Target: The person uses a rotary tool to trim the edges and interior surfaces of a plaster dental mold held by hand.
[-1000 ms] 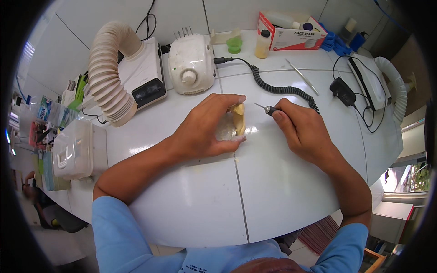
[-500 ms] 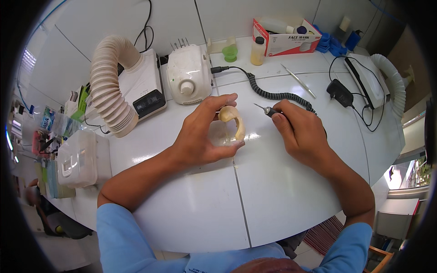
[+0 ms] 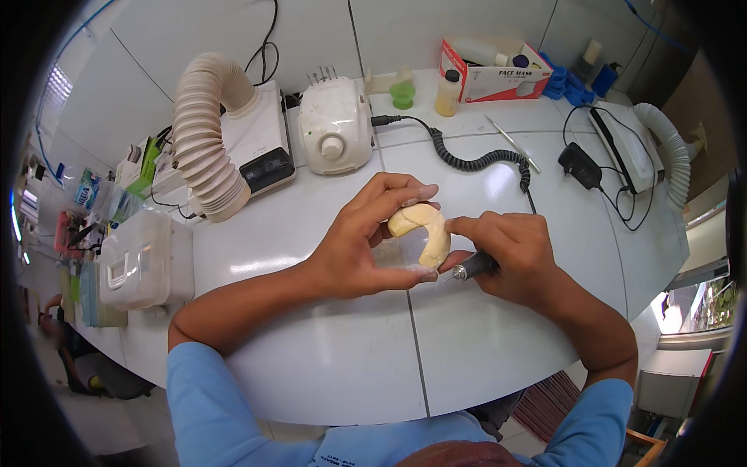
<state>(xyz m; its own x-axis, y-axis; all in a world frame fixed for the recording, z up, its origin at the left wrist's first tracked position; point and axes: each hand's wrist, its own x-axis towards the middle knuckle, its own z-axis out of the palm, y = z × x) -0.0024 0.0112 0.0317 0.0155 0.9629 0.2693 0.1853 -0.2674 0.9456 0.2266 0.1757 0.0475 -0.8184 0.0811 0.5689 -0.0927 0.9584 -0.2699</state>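
One cream-coloured, horseshoe-shaped piece [image 3: 438, 236] is held up above the white worktop [image 3: 334, 354], its open side facing left and down. The left hand [image 3: 362, 243] has it between the fingers, along the upper edge, and the thumb, at the lower end, with the palm curved wide around the gap. The right hand [image 3: 510, 253] is closed around a dark pen-like power tool [image 3: 478, 266], and its forefinger reaches out to the right edge of the piece. The tool points left and slightly down, its thin tip just beside the left thumb; whether the tip touches anything is too small to tell. A coiled black cord [image 3: 478, 166] runs across the worktop from a white machine with a round knob [image 3: 334, 128] toward the right hand. Left of that machine, a ribbed cream hose [image 3: 194, 132] bends out of a flat white unit [image 3: 263, 128], and nearer the left forearm sits a cloudy plastic box [image 3: 136, 261] with a handle. Along the back are a small green cup [image 3: 402, 93], a bottle of yellow liquid [image 3: 447, 96] and a red-and-white carton [image 3: 502, 84]. Nearer the right hand, a slim silver stick [image 3: 512, 143] lies slantwise, with a black plug adapter [image 3: 580, 166] to its right.
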